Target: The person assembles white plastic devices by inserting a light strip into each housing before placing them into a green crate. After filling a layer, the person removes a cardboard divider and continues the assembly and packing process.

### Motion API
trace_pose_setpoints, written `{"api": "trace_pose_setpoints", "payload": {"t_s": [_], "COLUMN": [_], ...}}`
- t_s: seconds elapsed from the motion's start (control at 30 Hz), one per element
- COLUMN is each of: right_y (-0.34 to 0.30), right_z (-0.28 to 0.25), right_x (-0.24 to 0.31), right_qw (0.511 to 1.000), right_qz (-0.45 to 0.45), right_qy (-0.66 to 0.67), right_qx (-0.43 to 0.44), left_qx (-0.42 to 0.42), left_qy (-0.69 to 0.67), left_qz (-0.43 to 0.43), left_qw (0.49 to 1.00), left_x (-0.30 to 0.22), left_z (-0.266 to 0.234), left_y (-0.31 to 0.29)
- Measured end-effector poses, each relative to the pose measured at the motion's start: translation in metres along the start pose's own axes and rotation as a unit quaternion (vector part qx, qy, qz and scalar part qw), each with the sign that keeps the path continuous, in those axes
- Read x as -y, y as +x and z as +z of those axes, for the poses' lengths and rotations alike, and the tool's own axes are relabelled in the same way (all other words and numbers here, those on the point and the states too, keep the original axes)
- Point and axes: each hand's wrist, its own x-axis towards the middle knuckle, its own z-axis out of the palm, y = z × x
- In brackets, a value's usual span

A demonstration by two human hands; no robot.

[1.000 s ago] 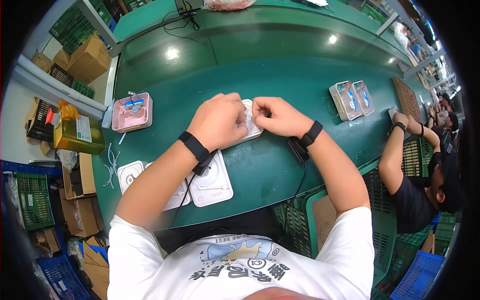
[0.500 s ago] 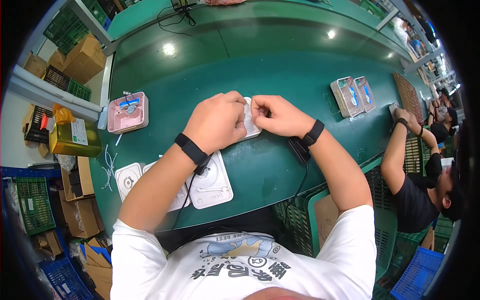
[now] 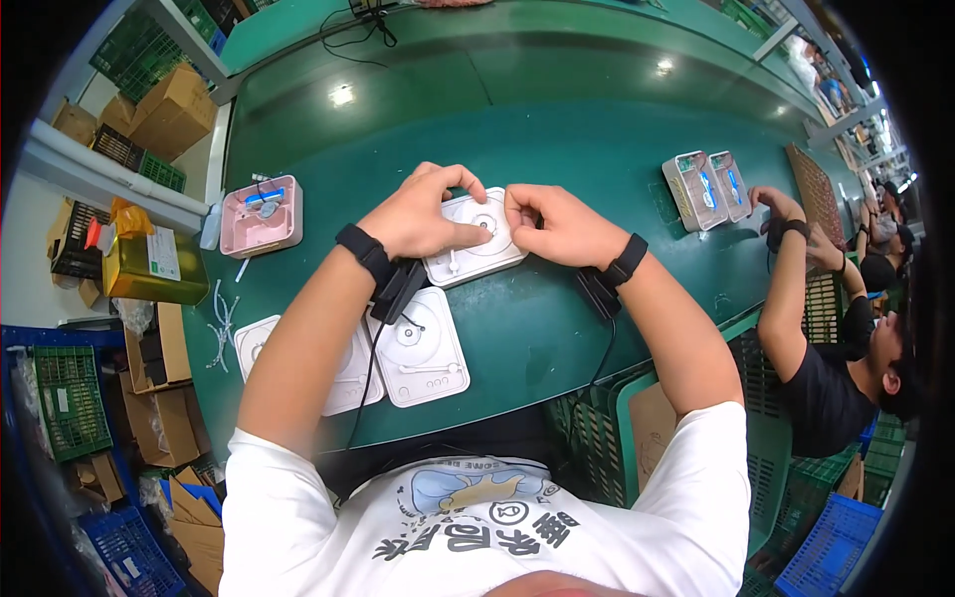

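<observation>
A white turntable-shaped casing [image 3: 482, 261], with a round disc and a small arm moulded on it, lies on the green table before me. My left hand [image 3: 420, 217] is open over its left side, thumb at the disc's centre and fingers apart near the far edge. At the right edge, my right hand [image 3: 567, 231] has its fingers curled in and thumb against them. Whatever it pinches is hidden. A similar white casing [image 3: 428, 360] lies closer to me, with others partly covered by my left forearm.
A pink open casing [image 3: 262, 239] with parts inside sits at the left, near clear tubing [image 3: 222, 328] and a yellow tin [image 3: 154, 264]. Two open casings [image 3: 693, 204] stand at the right. Beyond them a co-worker's hands [image 3: 791, 224] are at the table. Green crates [image 3: 597, 438] stand below the front edge.
My left hand has opened and moved left, uncovering the casing's disc and arm. My right hand stays by the right edge. The co-worker's hand has reached toward the two casings.
</observation>
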Motion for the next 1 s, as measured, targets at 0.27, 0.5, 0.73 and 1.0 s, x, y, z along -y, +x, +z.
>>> {"api": "trace_pose_setpoints", "payload": {"t_s": [0.27,0.5,0.73,1.0], "right_y": [0.000,-0.012,-0.019,-0.031], "right_z": [-0.003,0.007,-0.012,-0.065], "right_x": [-0.001,0.054,0.027,-0.017], "right_qw": [0.999,0.836,0.857,0.719], "right_qz": [-0.006,-0.350,0.042,0.352], "right_qy": [-0.009,-0.359,-0.432,-0.471], "right_qx": [-0.049,-0.223,-0.277,-0.370], "left_qx": [0.025,0.179,0.030,0.019], "left_qy": [0.137,-0.445,-0.268,-0.096], "left_qz": [0.125,-0.144,-0.125,-0.046], "left_qw": [0.982,0.865,0.955,0.994], "left_x": [-0.005,0.013,0.017,0.097], "left_z": [-0.008,-0.033,-0.036,-0.058], "left_y": [-0.024,0.011,-0.010,-0.033]}}
